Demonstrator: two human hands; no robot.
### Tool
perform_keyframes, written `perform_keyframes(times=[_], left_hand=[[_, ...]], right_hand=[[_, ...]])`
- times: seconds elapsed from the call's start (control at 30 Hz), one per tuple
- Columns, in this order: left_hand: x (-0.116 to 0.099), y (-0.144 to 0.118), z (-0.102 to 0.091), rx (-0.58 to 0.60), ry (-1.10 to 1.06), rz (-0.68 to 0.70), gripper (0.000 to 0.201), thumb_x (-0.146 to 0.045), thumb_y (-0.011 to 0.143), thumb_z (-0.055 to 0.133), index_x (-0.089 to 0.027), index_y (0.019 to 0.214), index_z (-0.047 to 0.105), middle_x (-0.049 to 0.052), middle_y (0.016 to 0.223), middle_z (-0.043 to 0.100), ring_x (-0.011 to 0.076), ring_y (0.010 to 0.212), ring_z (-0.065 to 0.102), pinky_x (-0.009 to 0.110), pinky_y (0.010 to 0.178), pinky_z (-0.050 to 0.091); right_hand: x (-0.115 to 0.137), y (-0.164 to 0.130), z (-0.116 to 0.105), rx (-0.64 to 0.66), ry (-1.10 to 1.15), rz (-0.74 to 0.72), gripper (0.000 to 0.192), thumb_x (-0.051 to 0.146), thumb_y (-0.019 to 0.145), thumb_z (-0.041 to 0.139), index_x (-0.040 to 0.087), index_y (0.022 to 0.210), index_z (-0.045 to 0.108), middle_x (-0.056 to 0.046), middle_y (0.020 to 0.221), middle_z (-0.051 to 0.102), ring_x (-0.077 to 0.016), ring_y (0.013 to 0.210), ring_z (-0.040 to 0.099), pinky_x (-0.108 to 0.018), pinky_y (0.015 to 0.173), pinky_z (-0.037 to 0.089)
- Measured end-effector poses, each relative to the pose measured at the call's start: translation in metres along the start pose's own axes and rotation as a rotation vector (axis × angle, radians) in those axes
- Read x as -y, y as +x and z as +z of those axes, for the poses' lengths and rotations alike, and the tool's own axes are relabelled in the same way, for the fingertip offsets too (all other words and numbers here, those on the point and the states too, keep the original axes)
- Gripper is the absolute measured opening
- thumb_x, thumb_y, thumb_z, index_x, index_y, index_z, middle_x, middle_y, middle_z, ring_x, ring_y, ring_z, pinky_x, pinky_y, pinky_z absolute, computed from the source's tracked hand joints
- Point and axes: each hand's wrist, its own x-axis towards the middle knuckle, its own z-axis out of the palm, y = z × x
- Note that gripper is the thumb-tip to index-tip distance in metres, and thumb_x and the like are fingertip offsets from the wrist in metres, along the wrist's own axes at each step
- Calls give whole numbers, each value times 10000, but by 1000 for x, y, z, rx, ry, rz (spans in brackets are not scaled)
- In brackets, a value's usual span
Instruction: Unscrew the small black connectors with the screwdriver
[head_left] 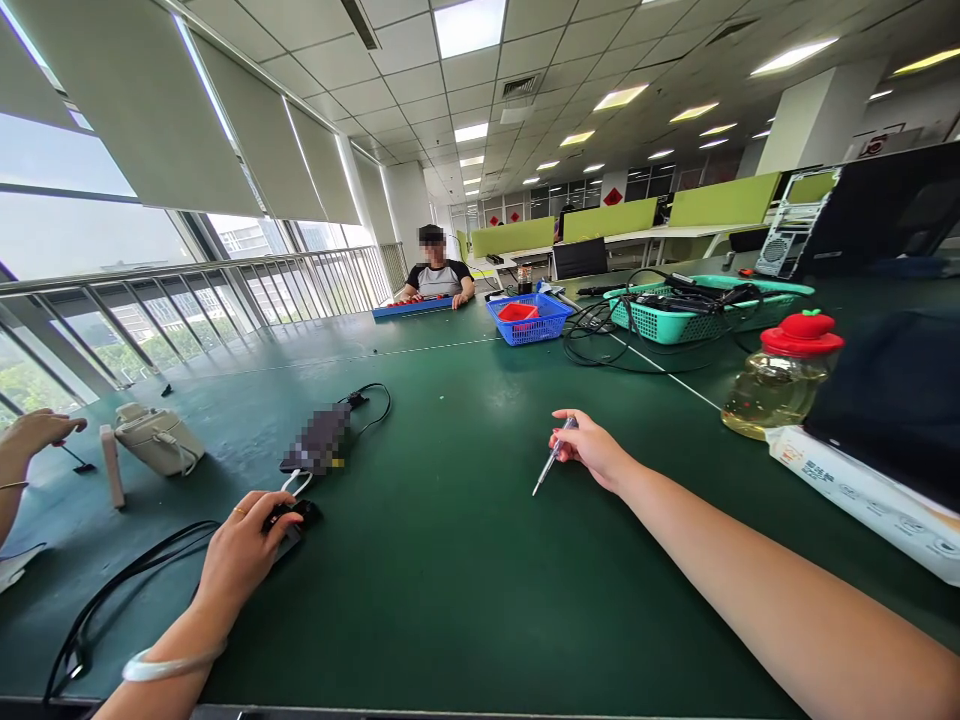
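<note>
My right hand [589, 450] is held over the green table [450, 590], closed around a slim screwdriver [553, 462] whose tip points down and to the left. On the left, my left hand [244, 545] rests on the table with its fingers curled over a small black device [309, 515], mostly hidden under them. A white cable [300, 482] runs from beside these fingers toward a dark, blurred-out flat device [321, 440]. From that flat device a thin black cable [386, 400] loops to the right. Thick black cables [112, 580] lie left of my left wrist.
At the far left another person's hand [37, 435] holds a thin dark tool near a cream-coloured bag [157, 438]. A blue basket [529, 320], a green basket [660, 322] of cables, a red-lidded jar [776, 385] and a white pack [862, 500] line the right. Someone [439, 275] sits opposite.
</note>
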Motion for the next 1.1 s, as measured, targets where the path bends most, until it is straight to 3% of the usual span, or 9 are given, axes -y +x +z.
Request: perform_keyframes(times=[0.27,0.47,0.73,0.93,1.1], left_hand=[[10,-1,11,-152,-25,88,484,-583,881,408,-231,965,729,98,1062,662,240,897,658,341,781,542],[12,-4,14,-145,1,103,413,-525,888,450,-232,1036,702,89,1174,657,239,957,666,326,804,539],[8,-4,14,-124,-72,57,287,-467,862,467,-221,902,608,82,1167,683,231,943,669,325,829,536],[12,-2,17,-119,-61,63,428,-485,883,432,-227,1138,659,106,1136,637,255,989,643,382,878,531],[17,-1,17,-131,-54,89,461,-563,867,432,-254,982,753,100,1097,594,250,958,628,370,822,558]], right_hand=[[4,-4,0,-12,-14,34,315,85,824,539,189,1115,481,21,629,622,-98,488,506,-235,554,469],[3,-3,1,-33,-9,31,280,103,837,536,195,1096,484,17,636,620,-97,485,513,-226,555,472],[4,-4,1,-38,0,35,295,90,823,533,196,1094,479,19,626,614,-100,479,507,-229,556,477],[3,-4,1,-42,2,31,301,88,813,535,194,1089,481,19,623,614,-102,480,507,-235,559,477],[4,-4,1,-36,10,25,312,97,802,549,197,1090,483,22,628,612,-106,480,512,-238,554,476]])
